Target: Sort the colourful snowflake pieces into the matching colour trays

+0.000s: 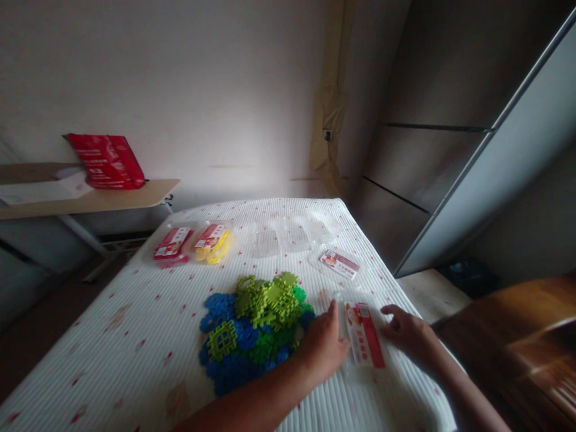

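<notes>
Standing on the side table (164, 189) at my far left were a white box (49, 191) and, at its right end, a red bag (108, 162), both in front of a pale wall (202, 90). Next came the white quilted surface (103, 372), flecked with red. Towards its far left corner sat a red pack (173, 245) and, just beside it, a yellow pack (212, 242), each clear and labelled. Nearer me spread a heap (256, 330) of toothed plastic pieces: blue mostly left and near, green towards the right, lime on top. Beyond it, some clear trays (266, 239) stood in a row, faint against the white.

My left hand (326, 342) was at the heap's right edge, forefinger and thumb wide apart along the near pack (364, 336); I couldn't tell whether they touched it. That pack lay flat between my hands, its red-and-white label up, and a far pack (339, 264) lay just beyond. My right hand (407, 333) was by its right side, fingers bent, thumb well apart; contact was unclear there too. Furthest right rose a dark cabinet (423, 156), with blurred brown furniture (531, 348) below.
</notes>
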Available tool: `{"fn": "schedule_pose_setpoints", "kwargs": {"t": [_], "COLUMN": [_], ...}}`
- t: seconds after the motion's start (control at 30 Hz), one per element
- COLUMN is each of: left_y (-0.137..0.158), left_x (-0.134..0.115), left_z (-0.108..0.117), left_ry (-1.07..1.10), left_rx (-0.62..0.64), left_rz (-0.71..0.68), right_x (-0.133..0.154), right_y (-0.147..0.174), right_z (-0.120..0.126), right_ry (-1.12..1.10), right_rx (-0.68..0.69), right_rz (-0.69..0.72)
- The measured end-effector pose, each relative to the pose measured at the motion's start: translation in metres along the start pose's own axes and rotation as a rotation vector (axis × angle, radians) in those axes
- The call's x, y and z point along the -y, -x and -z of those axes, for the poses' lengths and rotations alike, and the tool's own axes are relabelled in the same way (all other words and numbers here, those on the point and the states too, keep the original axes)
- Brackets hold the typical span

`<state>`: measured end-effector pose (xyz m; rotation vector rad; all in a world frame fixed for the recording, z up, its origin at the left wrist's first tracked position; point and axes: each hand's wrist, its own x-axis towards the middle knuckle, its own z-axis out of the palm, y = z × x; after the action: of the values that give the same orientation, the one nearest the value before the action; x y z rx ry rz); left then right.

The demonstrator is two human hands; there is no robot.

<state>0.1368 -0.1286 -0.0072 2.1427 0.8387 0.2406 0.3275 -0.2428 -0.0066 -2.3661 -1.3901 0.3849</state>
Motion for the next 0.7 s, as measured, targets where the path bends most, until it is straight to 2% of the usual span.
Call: {"fn": "schedule_pose_setpoints", "kwargs": {"t": [0.07,0.17,0.23,0.33,0.5,0.7], "left_y": [0.0,0.0,0.001,0.004,0.01,0.013], "left_x": [0.001,0.0,-0.001,-0.001,0.002,0.0], "left_z": [-0.002,-0.002,-0.001,0.001,0.003,0.005], "left_ry": [-0.008,0.012,0.023,0.034,0.078,0.078], "left_rx": [0.009,0.015,0.017,0.017,0.022,0.023], "left_rz": [-0.022,0.005,0.021,0.033,-0.028,-0.07], "right_x": [0.001,0.008,0.016,0.027,0.037,0.033], "right_y": [-0.006,-0.026,-0.048,-0.088,-0.137,-0.15], "right_z": [0.007,0.023,0.032,0.033,0.013,-0.001], "right_ry": [0.056,0.199,0.242,0.247,0.291,0.32], "right_rx": [0.004,-0.107,-0.174,-0.193,-0.03,0.035], "right_rz": [-0.011,-0.037,0.028,0.155,0.186,0.132]}}
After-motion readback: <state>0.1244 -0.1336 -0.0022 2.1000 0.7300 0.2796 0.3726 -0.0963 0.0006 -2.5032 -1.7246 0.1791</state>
